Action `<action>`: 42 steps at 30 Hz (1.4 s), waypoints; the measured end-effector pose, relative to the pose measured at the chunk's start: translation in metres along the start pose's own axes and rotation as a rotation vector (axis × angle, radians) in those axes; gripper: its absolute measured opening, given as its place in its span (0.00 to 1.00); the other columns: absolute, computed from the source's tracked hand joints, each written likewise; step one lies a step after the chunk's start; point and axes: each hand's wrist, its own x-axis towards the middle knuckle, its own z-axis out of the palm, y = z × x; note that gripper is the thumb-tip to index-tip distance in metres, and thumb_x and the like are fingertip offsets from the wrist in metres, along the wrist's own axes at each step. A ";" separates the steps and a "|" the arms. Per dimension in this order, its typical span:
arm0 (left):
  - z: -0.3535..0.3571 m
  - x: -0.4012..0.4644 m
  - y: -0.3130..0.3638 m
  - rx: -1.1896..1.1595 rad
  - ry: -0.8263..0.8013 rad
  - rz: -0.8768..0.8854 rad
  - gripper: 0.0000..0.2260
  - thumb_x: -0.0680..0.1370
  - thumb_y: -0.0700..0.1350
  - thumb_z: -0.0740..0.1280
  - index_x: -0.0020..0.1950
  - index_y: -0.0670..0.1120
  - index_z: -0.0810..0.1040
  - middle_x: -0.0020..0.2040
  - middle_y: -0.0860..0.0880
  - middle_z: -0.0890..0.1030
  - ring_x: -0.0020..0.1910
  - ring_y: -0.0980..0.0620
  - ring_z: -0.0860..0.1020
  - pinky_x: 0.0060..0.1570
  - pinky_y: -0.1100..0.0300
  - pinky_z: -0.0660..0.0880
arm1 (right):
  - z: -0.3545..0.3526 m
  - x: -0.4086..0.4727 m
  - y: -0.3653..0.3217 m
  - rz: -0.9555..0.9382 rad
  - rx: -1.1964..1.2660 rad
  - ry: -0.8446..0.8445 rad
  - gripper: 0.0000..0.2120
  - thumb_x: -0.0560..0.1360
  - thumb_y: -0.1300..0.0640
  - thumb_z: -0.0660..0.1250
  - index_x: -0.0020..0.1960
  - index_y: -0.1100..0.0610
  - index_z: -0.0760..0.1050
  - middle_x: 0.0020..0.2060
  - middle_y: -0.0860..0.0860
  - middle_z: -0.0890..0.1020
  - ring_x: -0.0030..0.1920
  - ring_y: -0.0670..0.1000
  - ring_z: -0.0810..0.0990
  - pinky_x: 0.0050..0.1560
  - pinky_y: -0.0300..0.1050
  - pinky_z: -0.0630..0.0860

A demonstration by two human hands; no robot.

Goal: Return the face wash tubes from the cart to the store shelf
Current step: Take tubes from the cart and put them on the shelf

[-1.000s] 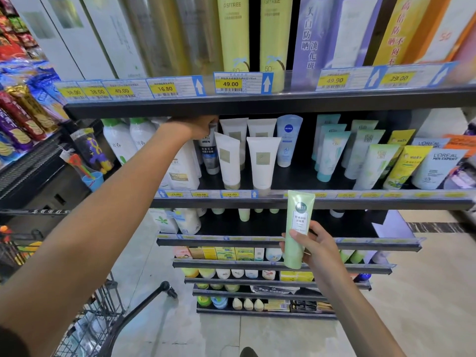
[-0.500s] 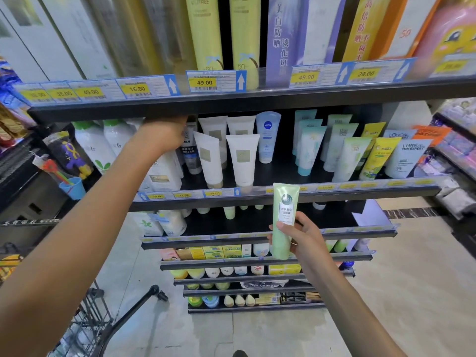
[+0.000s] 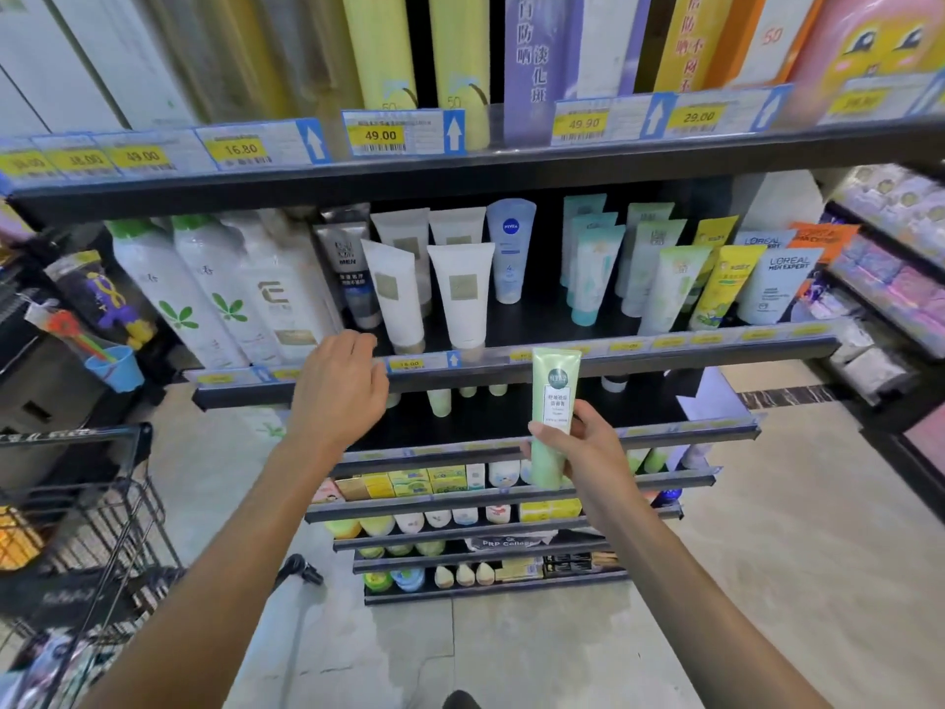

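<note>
**Shop shelves full of tubes**

Black shelves hold rows of white, green and yellow tubes, with yellow price tags on the edges. Pale floor lies below. A wire cart stands at the left. The right hand grips a green face wash tube upright, in front of the shelf edge. The left hand hangs by the shelf edge, fingers loosely bent, holding nothing.

open gap on shelf between Nivea tube and teal tubes, white tubes crowding left
</note>
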 end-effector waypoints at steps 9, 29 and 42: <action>0.034 -0.011 -0.015 0.102 -0.008 0.052 0.18 0.81 0.50 0.67 0.65 0.40 0.73 0.53 0.39 0.78 0.51 0.36 0.75 0.54 0.44 0.69 | 0.020 0.012 0.049 0.037 -0.164 0.046 0.18 0.75 0.57 0.78 0.62 0.53 0.77 0.52 0.47 0.87 0.50 0.43 0.85 0.45 0.40 0.79; 0.068 -0.022 -0.033 0.067 0.176 0.077 0.25 0.80 0.53 0.65 0.73 0.42 0.68 0.65 0.41 0.75 0.63 0.38 0.71 0.66 0.48 0.65 | 0.065 0.101 0.089 -0.234 -0.329 0.165 0.20 0.73 0.58 0.78 0.62 0.54 0.76 0.55 0.48 0.85 0.56 0.46 0.84 0.61 0.51 0.81; 0.071 -0.022 -0.033 0.066 0.212 0.070 0.25 0.80 0.53 0.66 0.73 0.43 0.68 0.64 0.42 0.74 0.63 0.39 0.71 0.67 0.50 0.64 | 0.087 0.148 0.108 -0.200 -0.571 0.186 0.24 0.74 0.56 0.78 0.64 0.58 0.71 0.55 0.51 0.83 0.52 0.49 0.79 0.53 0.41 0.75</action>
